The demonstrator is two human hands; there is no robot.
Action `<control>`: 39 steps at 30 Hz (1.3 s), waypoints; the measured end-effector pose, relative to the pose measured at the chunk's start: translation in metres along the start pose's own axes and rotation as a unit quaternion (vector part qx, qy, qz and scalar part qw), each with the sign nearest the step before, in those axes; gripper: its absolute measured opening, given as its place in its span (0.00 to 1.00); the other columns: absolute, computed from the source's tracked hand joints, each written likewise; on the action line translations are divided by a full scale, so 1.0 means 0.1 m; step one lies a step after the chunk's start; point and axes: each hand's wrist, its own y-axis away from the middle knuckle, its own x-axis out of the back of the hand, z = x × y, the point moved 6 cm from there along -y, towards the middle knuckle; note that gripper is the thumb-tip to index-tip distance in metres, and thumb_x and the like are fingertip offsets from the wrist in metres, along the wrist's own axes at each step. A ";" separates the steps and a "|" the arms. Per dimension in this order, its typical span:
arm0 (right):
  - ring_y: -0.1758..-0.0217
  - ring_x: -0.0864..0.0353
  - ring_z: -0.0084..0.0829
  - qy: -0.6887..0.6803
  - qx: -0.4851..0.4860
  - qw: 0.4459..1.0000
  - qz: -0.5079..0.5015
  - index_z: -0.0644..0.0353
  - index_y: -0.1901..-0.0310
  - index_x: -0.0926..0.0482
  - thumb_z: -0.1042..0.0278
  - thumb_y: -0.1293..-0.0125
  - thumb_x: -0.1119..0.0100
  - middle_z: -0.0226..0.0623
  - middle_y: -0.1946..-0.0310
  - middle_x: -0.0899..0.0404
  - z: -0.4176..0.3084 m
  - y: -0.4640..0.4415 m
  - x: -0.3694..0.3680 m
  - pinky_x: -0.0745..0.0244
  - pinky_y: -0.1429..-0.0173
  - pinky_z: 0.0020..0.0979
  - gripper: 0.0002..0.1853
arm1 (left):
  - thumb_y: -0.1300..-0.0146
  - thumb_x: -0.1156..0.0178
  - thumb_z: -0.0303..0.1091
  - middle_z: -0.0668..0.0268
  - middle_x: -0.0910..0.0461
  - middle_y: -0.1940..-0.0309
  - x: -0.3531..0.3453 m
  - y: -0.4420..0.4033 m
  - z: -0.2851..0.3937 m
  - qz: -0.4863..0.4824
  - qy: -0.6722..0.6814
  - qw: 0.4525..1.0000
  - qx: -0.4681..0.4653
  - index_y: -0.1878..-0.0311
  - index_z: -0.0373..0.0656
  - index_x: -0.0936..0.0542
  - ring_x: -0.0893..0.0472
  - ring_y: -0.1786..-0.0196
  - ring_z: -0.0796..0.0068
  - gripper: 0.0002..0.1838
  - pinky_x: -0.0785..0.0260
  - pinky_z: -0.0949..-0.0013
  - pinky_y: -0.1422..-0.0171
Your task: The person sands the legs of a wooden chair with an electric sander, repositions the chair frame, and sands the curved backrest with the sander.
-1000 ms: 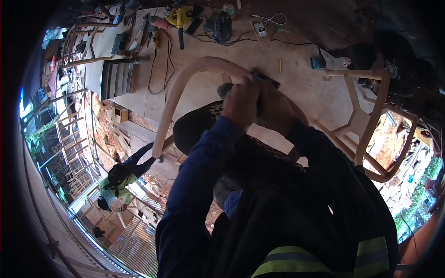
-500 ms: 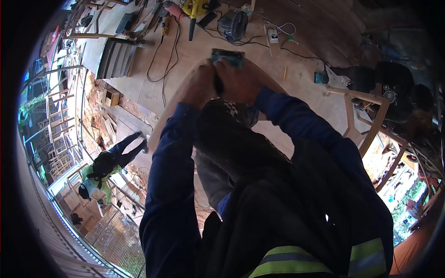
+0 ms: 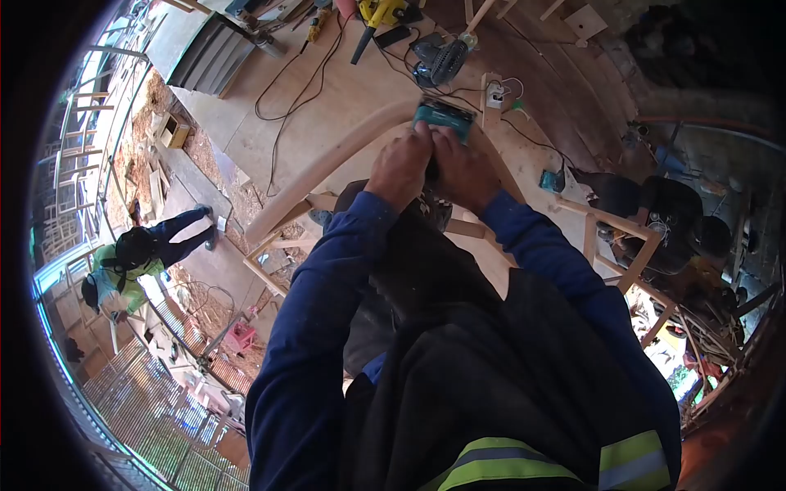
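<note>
A teal power sander [image 3: 444, 120] rests on the top of a curved wooden rail [image 3: 327, 159], in front of my body. My left hand [image 3: 399, 170] is closed on the rear of the sander. Right beside it, my right hand [image 3: 465, 166] is also wrapped around the tool, with fingers over its grip. The rail bends down to the left and right and belongs to a wooden frame. My hands and legs hide part of that frame and the sander's handle.
A black fan [image 3: 442, 61], yellow blower [image 3: 379, 15], power strip [image 3: 494, 94] and loose cords lie beyond the rail. Another teal tool [image 3: 553, 180] is to the right, near a wooden frame [image 3: 626, 227]. A person [image 3: 131, 258] stands at left.
The view has shifted and turned. Both hands and the sander now appear farther right and slightly lower, with the sander tilted differently. Both hands keep their hold.
</note>
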 end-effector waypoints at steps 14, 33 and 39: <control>0.61 0.12 0.45 -0.002 0.244 0.970 -0.006 0.58 0.38 0.29 0.55 0.51 0.24 0.37 0.44 0.24 -0.07 -0.38 -0.13 0.16 0.64 0.45 0.39 | 0.41 0.40 0.22 0.41 0.16 0.68 0.10 0.31 -0.19 0.057 0.044 0.991 0.113 0.49 0.32 0.33 0.13 0.61 0.42 0.18 0.19 0.47 0.59; 0.54 0.14 0.55 -0.124 0.351 0.897 -0.238 0.65 0.44 0.32 0.59 0.52 0.24 0.50 0.50 0.23 -2.70 -1.22 -1.24 0.16 0.50 0.49 0.36 | 0.66 0.19 0.30 0.43 0.15 0.63 1.38 2.20 -1.86 0.106 0.103 0.938 0.313 0.46 0.38 0.34 0.15 0.55 0.36 0.43 0.21 0.47 0.53; 0.51 0.14 0.57 -0.130 0.339 0.897 -0.250 0.70 0.42 0.33 0.57 0.50 0.25 0.55 0.43 0.27 -2.99 -0.92 -1.34 0.16 0.49 0.50 0.39 | 0.56 0.20 0.35 0.43 0.15 0.61 1.30 2.62 -1.92 0.139 0.113 0.934 0.308 0.46 0.37 0.34 0.15 0.54 0.36 0.38 0.21 0.49 0.53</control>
